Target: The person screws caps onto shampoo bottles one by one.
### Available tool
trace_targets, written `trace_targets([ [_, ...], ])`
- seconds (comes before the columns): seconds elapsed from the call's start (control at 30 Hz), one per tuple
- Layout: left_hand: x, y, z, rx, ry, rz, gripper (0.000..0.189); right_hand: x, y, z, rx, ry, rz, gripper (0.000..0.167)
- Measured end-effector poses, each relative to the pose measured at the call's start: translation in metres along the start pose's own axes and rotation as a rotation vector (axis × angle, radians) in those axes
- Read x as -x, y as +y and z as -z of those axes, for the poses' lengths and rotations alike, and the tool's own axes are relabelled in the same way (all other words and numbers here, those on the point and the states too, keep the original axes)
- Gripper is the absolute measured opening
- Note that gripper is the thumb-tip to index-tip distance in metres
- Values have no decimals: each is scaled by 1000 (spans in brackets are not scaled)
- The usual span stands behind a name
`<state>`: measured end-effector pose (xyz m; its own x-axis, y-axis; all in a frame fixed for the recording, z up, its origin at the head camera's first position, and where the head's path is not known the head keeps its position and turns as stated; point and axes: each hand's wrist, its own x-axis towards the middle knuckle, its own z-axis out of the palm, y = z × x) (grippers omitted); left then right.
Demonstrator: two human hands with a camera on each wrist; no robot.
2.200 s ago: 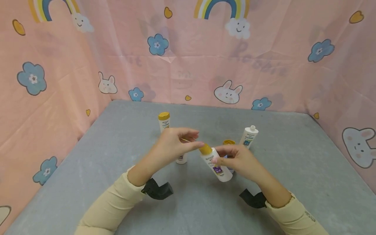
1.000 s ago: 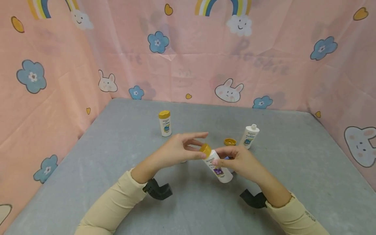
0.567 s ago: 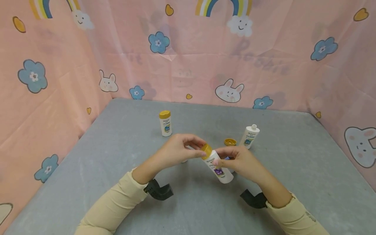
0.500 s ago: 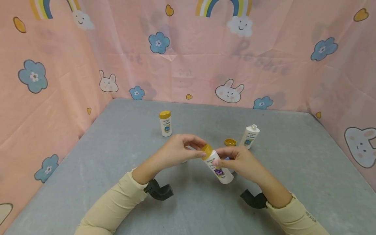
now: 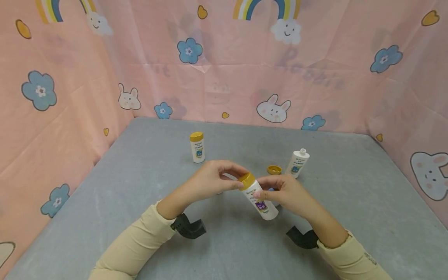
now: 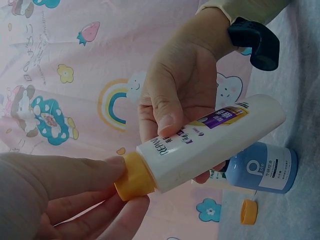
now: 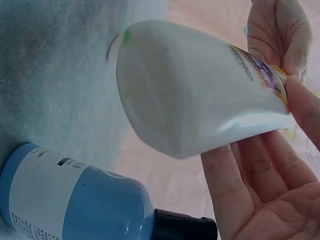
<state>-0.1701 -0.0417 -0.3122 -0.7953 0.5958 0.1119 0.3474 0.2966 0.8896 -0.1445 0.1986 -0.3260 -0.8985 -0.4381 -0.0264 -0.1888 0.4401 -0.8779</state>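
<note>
A white bottle with a purple label and a yellow cap is held tilted above the table, its cap end up and to the left. My right hand grips the bottle's body, thumb on the label side and fingers behind. The cap is pinched between the thumb and fingers of my left hand. In the left wrist view, the cap sits on the bottle's end. Close behind the held bottle stands a blue bottle with a black top, mostly hidden in the head view.
Farther back on the grey table stand a yellow-capped white bottle at left and an uncapped white bottle at right. A loose yellow cap shows beyond my right hand. Pink printed cloth walls the table.
My left hand's fingers, spread off the cap earlier, have come down around it. The cap has turned slightly against the bottle. My right hand has hardly moved.
</note>
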Motion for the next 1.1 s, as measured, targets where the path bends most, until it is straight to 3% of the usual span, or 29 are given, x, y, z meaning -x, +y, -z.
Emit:
trace_targets([
  [0.4, 1, 0, 1, 17, -46, -44, 31, 0, 1, 1, -17, -13, -5, 35],
  [0.67, 1, 3, 2, 51, -29, -29, 38, 0, 1, 1, -32, -19, -6, 35],
  [0.87, 0, 0, 2, 16, -3, -24, 27, 0, 1, 2, -34, -20, -18, 36],
  [1.1, 1, -1, 1, 12, -29, -44, 27, 0, 2, 2, -37, -29, -40, 39],
])
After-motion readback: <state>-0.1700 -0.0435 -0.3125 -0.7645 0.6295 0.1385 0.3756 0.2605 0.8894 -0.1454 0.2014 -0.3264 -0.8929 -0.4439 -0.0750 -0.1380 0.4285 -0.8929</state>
